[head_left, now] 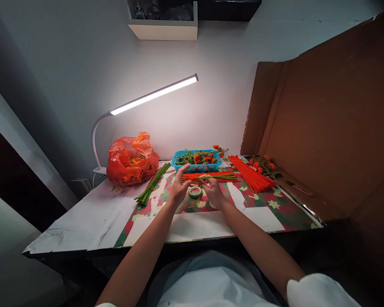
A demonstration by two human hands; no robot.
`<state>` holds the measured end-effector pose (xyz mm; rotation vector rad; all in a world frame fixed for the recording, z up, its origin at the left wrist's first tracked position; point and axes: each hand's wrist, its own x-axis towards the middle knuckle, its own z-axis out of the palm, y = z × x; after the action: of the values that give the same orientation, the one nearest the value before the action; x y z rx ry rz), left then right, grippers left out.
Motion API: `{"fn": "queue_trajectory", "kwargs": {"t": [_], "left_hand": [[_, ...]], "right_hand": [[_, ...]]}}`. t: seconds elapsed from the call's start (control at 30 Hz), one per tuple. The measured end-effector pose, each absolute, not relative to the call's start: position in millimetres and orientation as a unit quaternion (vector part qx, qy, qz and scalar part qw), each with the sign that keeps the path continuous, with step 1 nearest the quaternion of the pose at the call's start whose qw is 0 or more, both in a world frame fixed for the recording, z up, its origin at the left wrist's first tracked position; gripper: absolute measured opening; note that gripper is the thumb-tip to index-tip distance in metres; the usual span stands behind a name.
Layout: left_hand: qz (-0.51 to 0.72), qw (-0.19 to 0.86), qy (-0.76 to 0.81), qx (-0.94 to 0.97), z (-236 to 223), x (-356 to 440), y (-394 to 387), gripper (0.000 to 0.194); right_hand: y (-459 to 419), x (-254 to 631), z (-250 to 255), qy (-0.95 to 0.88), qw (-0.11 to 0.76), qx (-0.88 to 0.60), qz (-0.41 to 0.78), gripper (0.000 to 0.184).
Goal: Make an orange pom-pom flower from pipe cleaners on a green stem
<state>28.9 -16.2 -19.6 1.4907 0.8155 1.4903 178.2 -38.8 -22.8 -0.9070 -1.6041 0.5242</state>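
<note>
My left hand (180, 187) is raised over the middle of the table, index finger stretched up and thumb pointing right, spread apart. Its thumb tip is close to a small orange-red piece (191, 179); whether they touch I cannot tell. Facing it, my right hand (212, 190) has its fingers curled in a pinch, seemingly on a thin green stem (200, 178). Just below and between the hands lies a roll of green tape (195, 192). Behind them is a row of red chenille stems (225, 174), with green stems along it.
A blue basket (196, 169) of orange flowers stands at the back. To its left are a tied bundle of green stems (152, 186) and an orange plastic bag (132, 164). Red chenille stems (252, 177) fan out at right, beside orange flowers (262, 164) and cardboard (323, 119). A lamp (155, 94) overhangs.
</note>
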Motion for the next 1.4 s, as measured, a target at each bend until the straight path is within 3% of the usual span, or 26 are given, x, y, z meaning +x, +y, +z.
{"fn": "queue_trajectory", "kwargs": {"t": [0.13,0.47,0.73,1.17,1.33,1.4], "left_hand": [[0.542,0.449,0.324,0.632,-22,33,-16,0.024],[0.535,0.503,0.340,0.588,-25,30,-7,0.030],[0.601,0.459,0.315,0.573,-14,36,-19,0.047],[0.553,0.414,0.325,0.645,-9,31,-25,0.015],[0.571,0.427,0.311,0.629,-8,32,-26,0.042],[0.590,0.432,0.311,0.607,-8,32,-25,0.043]], "right_hand": [[-28,179,-25,-0.623,0.607,-0.373,0.322,0.044],[-23,185,-21,-0.545,0.637,-0.370,0.401,0.038],[-32,181,-21,-0.580,0.628,-0.389,0.343,0.029],[-36,187,-23,-0.663,0.587,-0.425,0.187,0.011],[-33,186,-23,-0.632,0.604,-0.442,0.200,0.020],[-33,186,-23,-0.617,0.615,-0.446,0.207,0.021]]}}
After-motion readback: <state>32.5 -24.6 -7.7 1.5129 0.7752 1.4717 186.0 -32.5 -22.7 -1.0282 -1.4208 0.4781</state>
